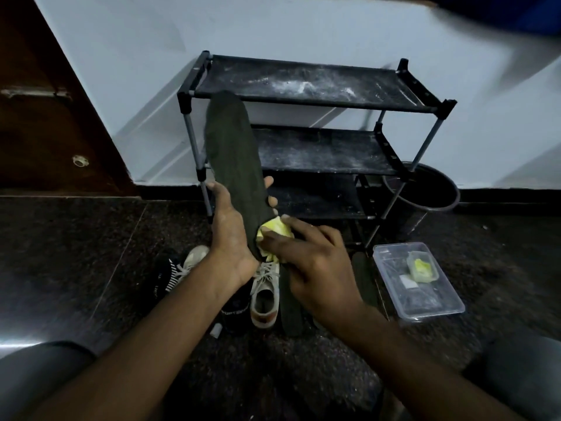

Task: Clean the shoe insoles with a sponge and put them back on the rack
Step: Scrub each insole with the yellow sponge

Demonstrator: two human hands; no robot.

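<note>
A long dark insole (232, 159) stands nearly upright in front of the black shoe rack (318, 95). My left hand (230, 229) grips its lower half, thumb on the left edge and fingertips showing on the right edge. My right hand (309, 262) holds a yellow sponge (276, 230) against the insole's bottom end, fingers curled over it. Two more dark insoles (290, 308) lie on the floor under my right hand. The rack's dusty shelves hold nothing.
A white sneaker (265, 294) and dark shoes (170, 278) lie on the floor by my wrists. A clear plastic tub (449, 308) with a small yellow-filled container sits at right. A black bin (437, 196) stands beside the rack. A brown door is at left.
</note>
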